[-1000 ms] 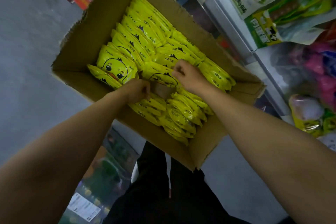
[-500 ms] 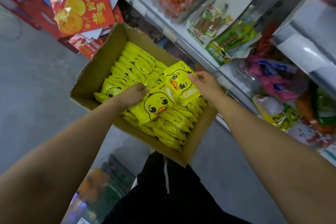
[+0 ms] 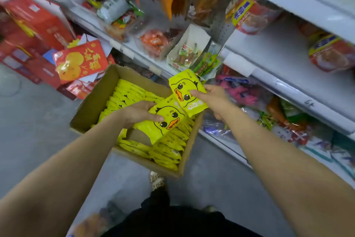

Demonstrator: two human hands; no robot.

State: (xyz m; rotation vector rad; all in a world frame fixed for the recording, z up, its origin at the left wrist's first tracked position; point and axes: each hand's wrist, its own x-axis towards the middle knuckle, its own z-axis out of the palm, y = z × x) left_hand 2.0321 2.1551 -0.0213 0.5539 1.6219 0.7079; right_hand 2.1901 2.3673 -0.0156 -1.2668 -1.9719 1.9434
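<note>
An open cardboard box (image 3: 92, 106) on the grey floor holds several yellow packets printed with a duck face, standing in rows (image 3: 126, 94). My left hand (image 3: 138, 113) grips one yellow duck packet (image 3: 163, 123) above the box's near half, thumb on its front. My right hand (image 3: 213, 98) holds a second yellow duck packet (image 3: 187, 92) a little higher, over the box's right rim, thumb across its face. The two packets overlap at their edges. A gap shows in the rows beneath the left packet.
White shop shelves (image 3: 284, 67) run along the right, stocked with bagged snacks, red tubs (image 3: 253, 15) and pink packs (image 3: 242, 90). Red gift boxes (image 3: 38, 23) and a red packet with oranges (image 3: 80, 61) are piled at the back left. My dark trousers (image 3: 172, 221) fill the bottom.
Both hands have lifted out of the box, each with a duck packet, and moved up and right toward the shelves. The view has tilted upward, showing more shelving.
</note>
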